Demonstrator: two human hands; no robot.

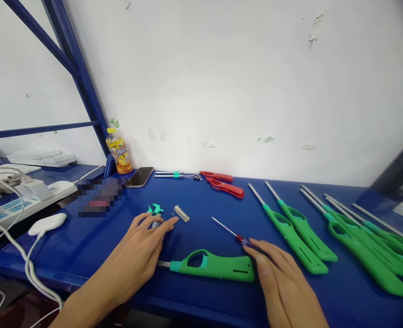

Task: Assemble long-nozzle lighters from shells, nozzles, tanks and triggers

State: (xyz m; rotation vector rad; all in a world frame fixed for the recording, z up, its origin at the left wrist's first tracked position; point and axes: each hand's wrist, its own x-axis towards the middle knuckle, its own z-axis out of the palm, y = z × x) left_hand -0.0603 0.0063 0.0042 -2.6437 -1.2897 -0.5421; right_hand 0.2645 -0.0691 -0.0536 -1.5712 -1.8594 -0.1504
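My left hand (146, 243) is palm down over the table, its fingers apart and bent over several small teal plastic parts (157, 208) and a clear piece partly hidden under the fingers. Just past its index fingertip lies a small transparent tank (181, 213). In my right hand (283, 282) is the handle end of a screwdriver (227, 226), between thumb and fingers, its shaft pointing away to the left. A green long-necked lighter (218, 268) lies crosswise between both hands, with part of its metal tube behind my left hand.
More green lighters (295, 237) lie on the right. Red casing halves (225, 187) and metal tubes with wires (177, 175) lie near the wall. A phone (140, 177) and a drink bottle (119, 152) stand back left. White cables and a power strip (10, 210) occupy the left side.
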